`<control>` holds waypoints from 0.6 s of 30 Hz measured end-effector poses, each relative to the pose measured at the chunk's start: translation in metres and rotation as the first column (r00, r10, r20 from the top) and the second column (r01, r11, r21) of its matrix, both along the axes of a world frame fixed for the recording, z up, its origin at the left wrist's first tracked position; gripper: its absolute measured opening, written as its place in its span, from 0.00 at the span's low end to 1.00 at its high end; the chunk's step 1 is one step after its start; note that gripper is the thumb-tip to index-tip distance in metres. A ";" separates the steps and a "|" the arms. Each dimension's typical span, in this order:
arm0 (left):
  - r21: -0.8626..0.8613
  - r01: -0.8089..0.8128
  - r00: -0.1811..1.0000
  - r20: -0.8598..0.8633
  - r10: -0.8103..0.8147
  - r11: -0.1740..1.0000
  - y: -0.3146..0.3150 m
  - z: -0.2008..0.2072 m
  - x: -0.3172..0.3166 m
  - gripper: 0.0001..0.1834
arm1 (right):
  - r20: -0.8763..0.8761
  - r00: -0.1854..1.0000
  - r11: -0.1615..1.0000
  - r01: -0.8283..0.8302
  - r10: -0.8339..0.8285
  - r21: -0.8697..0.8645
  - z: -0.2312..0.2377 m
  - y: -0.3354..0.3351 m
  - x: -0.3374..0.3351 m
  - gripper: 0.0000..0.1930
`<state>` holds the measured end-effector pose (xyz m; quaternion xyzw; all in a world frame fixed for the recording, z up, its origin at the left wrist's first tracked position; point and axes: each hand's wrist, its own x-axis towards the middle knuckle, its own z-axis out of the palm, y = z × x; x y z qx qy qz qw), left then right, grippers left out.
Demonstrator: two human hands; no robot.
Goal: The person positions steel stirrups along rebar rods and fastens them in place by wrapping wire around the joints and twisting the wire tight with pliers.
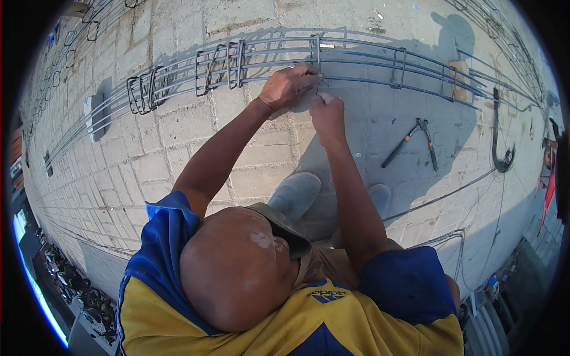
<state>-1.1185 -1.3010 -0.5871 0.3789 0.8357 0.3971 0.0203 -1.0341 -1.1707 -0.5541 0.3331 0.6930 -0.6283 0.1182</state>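
A long cage of steel reinforcing bars [356,79] stretches across the upper part of the head view, with a rectangular stirrup [317,50] around the bars ahead of my hands. My left hand [288,89] is closed at the nearest bar beside this stirrup; what its fingers grip is hidden. Just below and to its right, my right hand [328,114] is closed in a pinch, and a thin wire [317,89] shows at its fingertips. Pincers [406,143] with black and orange handles lie spread apart on the paving, right of my right forearm.
Several loose stirrups [240,64] are bunched along the bars at left. A pale block [95,117] supports the left part, a brick [459,80] the right end. A dark coil of wire [505,161] lies at far right. More bar cages [493,26] stand at upper right.
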 end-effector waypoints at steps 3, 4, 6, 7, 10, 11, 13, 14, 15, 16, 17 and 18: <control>-0.035 0.001 0.998 -0.063 -0.003 0.999 -0.002 -0.001 0.000 0.13 | -0.093 0.905 0.782 -0.303 0.415 0.545 0.017 0.008 -0.003 0.10; -0.040 -0.010 0.998 -0.062 0.007 0.999 -0.004 -0.001 0.000 0.13 | -0.031 0.854 0.639 -0.365 0.520 0.677 0.030 0.011 -0.009 0.09; 0.037 -0.042 0.999 -0.033 0.043 0.998 0.001 -0.001 0.001 0.11 | 0.053 0.794 0.464 -0.406 0.605 0.788 0.039 0.024 -0.016 0.08; 0.044 -0.044 0.998 -0.034 0.046 0.998 0.005 0.000 0.000 0.11 | -0.022 0.804 0.455 -0.314 0.594 0.833 0.037 0.035 -0.025 0.08; 0.082 -0.081 0.997 -0.002 0.081 0.993 0.012 0.000 0.002 0.08 | -0.080 0.830 0.456 -0.220 0.553 0.862 0.027 0.061 -0.049 0.09; 0.107 -0.087 0.996 -0.005 0.088 0.990 0.013 0.001 0.001 0.08 | -0.070 0.853 0.469 -0.214 0.517 0.857 0.023 0.065 -0.054 0.09; 0.125 -0.099 0.995 -0.005 0.100 0.987 0.009 0.003 0.001 0.07 | 0.032 0.851 0.418 -0.290 0.524 0.861 0.020 0.062 -0.052 0.08; 0.126 -0.104 0.994 -0.001 0.105 0.987 0.009 0.003 0.001 0.07 | 0.137 0.843 0.361 -0.362 0.520 0.860 0.019 0.061 -0.049 0.07; 0.131 -0.106 0.994 0.003 0.107 0.986 0.010 0.003 0.002 0.08 | 0.141 0.844 0.360 -0.364 0.517 0.859 0.010 0.060 -0.039 0.07; 0.133 -0.103 0.995 0.002 0.104 0.986 0.012 0.003 0.001 0.08 | 0.042 0.836 0.500 -0.366 0.546 0.785 -0.002 0.056 -0.026 0.07; 0.133 -0.082 0.997 -0.003 0.083 0.988 0.014 0.002 0.000 0.08 | -0.058 0.829 0.623 -0.369 0.556 0.690 -0.011 0.055 -0.015 0.08; 0.121 -0.069 0.998 -0.004 0.070 0.990 0.010 -0.001 0.000 0.09 | -0.089 0.934 0.905 -0.307 0.346 0.295 -0.003 0.039 -0.010 0.08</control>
